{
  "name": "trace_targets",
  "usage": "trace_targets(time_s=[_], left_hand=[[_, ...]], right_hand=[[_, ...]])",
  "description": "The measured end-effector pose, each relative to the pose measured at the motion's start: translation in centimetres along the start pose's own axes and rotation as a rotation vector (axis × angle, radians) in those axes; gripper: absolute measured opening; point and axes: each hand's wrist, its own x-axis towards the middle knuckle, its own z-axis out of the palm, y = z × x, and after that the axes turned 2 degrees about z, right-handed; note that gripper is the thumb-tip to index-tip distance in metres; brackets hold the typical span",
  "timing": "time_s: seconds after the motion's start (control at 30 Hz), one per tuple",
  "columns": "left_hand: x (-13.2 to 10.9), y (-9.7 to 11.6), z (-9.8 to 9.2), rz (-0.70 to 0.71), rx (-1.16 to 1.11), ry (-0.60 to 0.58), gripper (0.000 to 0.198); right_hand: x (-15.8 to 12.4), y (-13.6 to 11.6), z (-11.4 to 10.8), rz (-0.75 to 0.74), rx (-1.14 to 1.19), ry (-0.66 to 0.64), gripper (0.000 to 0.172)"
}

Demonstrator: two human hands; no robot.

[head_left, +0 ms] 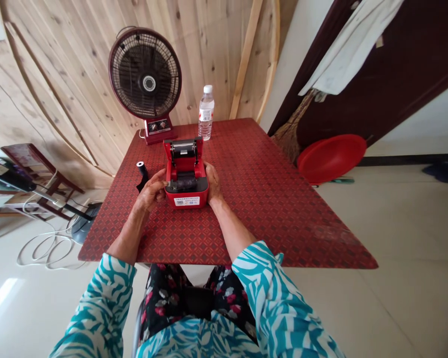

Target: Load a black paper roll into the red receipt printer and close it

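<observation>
A small red printer [186, 191] sits on the red patterned table [269, 199] with its lid tilted open toward the back. A dark roll lies in its open bay. My left hand [152, 191] grips the printer's left side, fingers curled at the front left corner. My right hand [212, 183] presses flat against the printer's right side. A black roll [142, 171] stands just left of the printer, close to my left hand.
A dark red table fan [146, 79] and a clear water bottle [206, 112] stand at the table's far edge. A red basin [330, 157] leans on the floor at right. Cables [45, 246] and a wooden stool [33, 169] are at left.
</observation>
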Motion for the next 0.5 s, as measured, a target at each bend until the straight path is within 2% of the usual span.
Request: trace_targets(time_s=[0.17,0.27,0.4,0.5], left_hand=[[-0.2,0.1,0.2,0.035,0.032,0.003,0.075],[-0.2,1.1,-0.1,0.113,0.140,0.013,0.064],[0.6,3.5,-0.1,0.357,0.504,0.056,0.037],[2.3,5.4,1.4,0.525,0.876,-0.076,0.022]], right_hand=[[0.1,0.2,0.1,-0.013,0.052,0.017,0.050],[0.0,0.1,0.2,-0.002,0.067,0.023,0.050],[0.1,0.2,0.4,0.016,0.090,0.032,0.051],[0.2,0.4,0.4,0.025,0.106,0.035,0.050]])
